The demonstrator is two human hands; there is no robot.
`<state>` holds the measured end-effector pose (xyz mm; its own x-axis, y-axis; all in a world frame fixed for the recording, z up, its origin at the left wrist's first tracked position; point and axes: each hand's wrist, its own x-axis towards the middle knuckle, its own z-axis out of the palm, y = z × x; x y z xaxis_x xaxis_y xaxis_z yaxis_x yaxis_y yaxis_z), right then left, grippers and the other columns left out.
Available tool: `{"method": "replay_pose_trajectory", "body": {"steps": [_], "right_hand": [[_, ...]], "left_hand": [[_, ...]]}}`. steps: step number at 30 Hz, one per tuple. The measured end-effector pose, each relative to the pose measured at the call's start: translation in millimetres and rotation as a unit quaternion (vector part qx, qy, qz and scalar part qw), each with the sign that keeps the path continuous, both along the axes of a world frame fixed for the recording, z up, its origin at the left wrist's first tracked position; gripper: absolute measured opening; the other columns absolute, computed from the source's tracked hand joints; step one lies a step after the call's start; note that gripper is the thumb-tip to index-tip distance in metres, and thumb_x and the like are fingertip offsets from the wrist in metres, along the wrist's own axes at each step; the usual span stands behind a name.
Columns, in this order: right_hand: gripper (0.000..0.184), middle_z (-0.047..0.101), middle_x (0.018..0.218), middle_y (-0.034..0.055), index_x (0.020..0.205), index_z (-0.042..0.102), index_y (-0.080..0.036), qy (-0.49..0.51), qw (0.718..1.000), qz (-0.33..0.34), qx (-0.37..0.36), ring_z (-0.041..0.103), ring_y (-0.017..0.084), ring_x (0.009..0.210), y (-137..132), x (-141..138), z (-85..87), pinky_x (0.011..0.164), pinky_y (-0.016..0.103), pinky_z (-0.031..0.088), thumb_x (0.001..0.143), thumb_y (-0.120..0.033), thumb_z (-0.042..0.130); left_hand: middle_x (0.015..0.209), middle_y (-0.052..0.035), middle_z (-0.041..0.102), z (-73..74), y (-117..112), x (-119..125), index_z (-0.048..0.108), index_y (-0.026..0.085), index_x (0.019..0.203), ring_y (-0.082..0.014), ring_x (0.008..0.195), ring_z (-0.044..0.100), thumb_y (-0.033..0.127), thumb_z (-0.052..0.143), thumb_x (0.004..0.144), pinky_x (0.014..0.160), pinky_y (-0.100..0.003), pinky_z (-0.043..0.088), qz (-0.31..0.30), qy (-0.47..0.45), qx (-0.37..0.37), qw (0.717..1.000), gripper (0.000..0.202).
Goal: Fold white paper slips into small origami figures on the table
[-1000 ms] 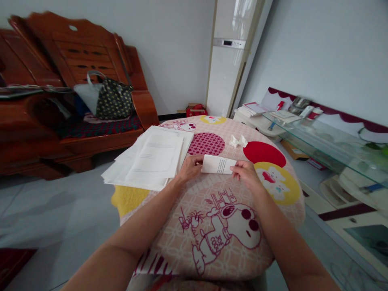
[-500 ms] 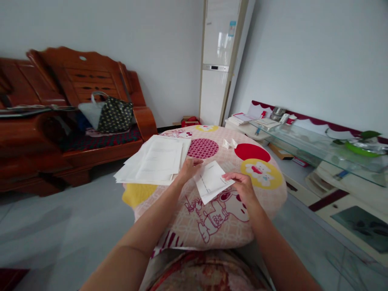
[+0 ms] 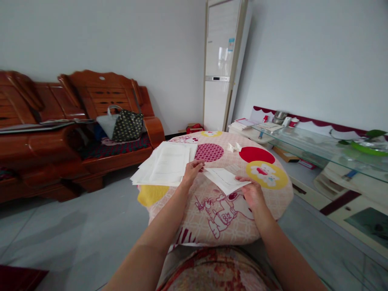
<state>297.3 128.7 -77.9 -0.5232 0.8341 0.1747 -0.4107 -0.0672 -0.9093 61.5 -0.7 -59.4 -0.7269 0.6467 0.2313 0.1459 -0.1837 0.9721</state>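
Note:
A folded sheet of white paper (image 3: 226, 180) with faint printed lines is held tilted above the round table. My right hand (image 3: 252, 192) pinches its right corner, thumb on top. My left hand (image 3: 192, 171) is at the left corner, thumb and fingers closed together there; how much of the corner they grip is hard to make out. Left of my left hand lies a loose stack of white paper sheets (image 3: 169, 163) on the patterned tablecloth (image 3: 218, 218).
Two crumpled white paper bits (image 3: 234, 147) lie toward the table's far side. A wooden sofa (image 3: 106, 95) with a dotted bag (image 3: 127, 125) stands left. Behind is a tall white air conditioner (image 3: 220, 64); a glass-topped cabinet (image 3: 318, 143) stands right.
The folded paper has turned and tipped flatter, its right corner lifted by my right hand. My left hand stays by its left corner. The whole view has shifted slightly left and up.

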Motion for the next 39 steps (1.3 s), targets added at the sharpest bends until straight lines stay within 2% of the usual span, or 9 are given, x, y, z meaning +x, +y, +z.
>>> {"method": "replay_pose_trajectory", "body": {"steps": [7,10,14,19,21,26,32,36,39], "right_hand": [[0.007,0.078,0.082,0.0044,0.063,0.071,-0.026,0.009,1.0,-0.019,0.0,0.071,0.026,0.092,2.5,1.1,-2.4,0.086,0.042,0.055,0.057,-0.022,0.07],[0.006,0.079,0.083,0.0054,0.063,0.072,-0.025,-0.014,0.999,-0.021,0.03,0.072,0.027,0.092,0.6,0.9,-2.6,0.087,0.043,0.055,0.059,-0.023,0.069],[0.007,0.08,0.085,0.0056,0.065,0.075,-0.024,-0.046,0.996,-0.027,0.074,0.072,0.027,0.093,-5.2,1.7,-0.5,0.091,0.043,0.053,0.061,-0.023,0.069],[0.01,0.081,0.09,0.0067,0.066,0.078,-0.024,-0.094,0.987,0.065,0.112,0.073,0.028,0.095,-17.9,3.5,7.0,0.095,0.045,0.052,0.064,-0.025,0.069],[0.009,0.081,0.089,0.007,0.066,0.078,-0.023,-0.069,0.99,0.084,0.086,0.073,0.028,0.094,-19.6,4.2,8.5,0.096,0.045,0.052,0.064,-0.024,0.069],[0.022,0.08,0.101,0.0082,0.087,0.079,-0.023,0.005,0.999,0.045,-0.011,0.072,0.027,0.099,-11.3,5.1,12.5,0.091,0.043,0.056,0.067,-0.032,0.078],[0.05,0.068,0.135,0.0107,0.115,0.074,-0.025,-0.012,0.993,0.069,0.097,0.062,0.029,0.124,-6.8,-6.7,51.3,0.099,0.043,0.052,0.081,-0.06,0.069],[0.049,0.066,0.138,0.0072,0.122,0.072,-0.026,-0.005,0.976,0.104,0.191,0.058,0.025,0.13,-6.9,-19.1,81.4,0.108,0.042,0.046,0.09,-0.06,0.059],[0.046,0.069,0.134,0.0049,0.119,0.074,-0.027,-0.024,0.968,0.107,0.227,0.058,0.024,0.13,-6.2,-26.7,88.8,0.11,0.041,0.044,0.094,-0.06,0.054]], "left_hand": [[0.068,-0.0039,0.065,4.8,-0.4,9.7,0.07,0.01,0.087,-0.0113,0.057,0.059,0.057,0.072,0.077,0.054,-0.023,0.046,-0.053,-0.063,0.02,0.996,0.048],[0.071,-0.0024,0.065,5.6,-0.8,12.0,0.068,0.01,0.107,-0.013,0.062,0.063,0.051,0.075,0.077,0.058,-0.024,0.05,-0.061,-0.092,0.015,0.994,0.051],[0.071,0.0037,0.062,4.6,0.4,14.5,0.052,0.014,0.14,-0.0135,0.068,0.063,0.036,0.08,0.072,0.066,-0.027,0.053,-0.057,-0.106,0.021,0.992,0.077],[0.058,0.0116,0.045,0.6,5.0,15.3,0.045,0.015,0.149,-0.0075,0.053,0.047,0.018,0.075,0.066,0.053,-0.019,0.036,-0.024,-0.087,0.029,0.996,0.088],[0.056,0.0119,0.041,0.2,5.9,14.0,0.048,0.015,0.148,-0.0069,0.05,0.042,0.015,0.071,0.066,0.049,-0.019,0.031,-0.021,-0.087,0.034,0.995,0.085],[0.06,0.0097,0.05,5.5,3.3,12.1,0.054,0.016,0.143,-0.0077,0.055,0.05,0.017,0.073,0.065,0.056,-0.019,0.041,-0.083,-0.152,0.065,0.983,0.08],[0.095,-0.0032,0.074,26.4,0.1,21.7,0.062,0.018,0.136,-0.0123,0.071,0.065,0.017,0.078,0.065,0.069,-0.024,0.053,-0.219,-0.216,0.071,0.949,0.073],[0.11,-0.0087,0.075,41.7,1.8,29.1,0.064,0.017,0.134,-0.0163,0.079,0.069,0.019,0.077,0.067,0.074,-0.026,0.055,-0.285,-0.215,0.069,0.932,0.067],[0.115,-0.0105,0.074,45.4,4.1,32.8,0.063,0.016,0.135,-0.0199,0.088,0.071,0.019,0.075,0.068,0.08,-0.029,0.056,-0.332,-0.219,0.093,0.913,0.068]]}}
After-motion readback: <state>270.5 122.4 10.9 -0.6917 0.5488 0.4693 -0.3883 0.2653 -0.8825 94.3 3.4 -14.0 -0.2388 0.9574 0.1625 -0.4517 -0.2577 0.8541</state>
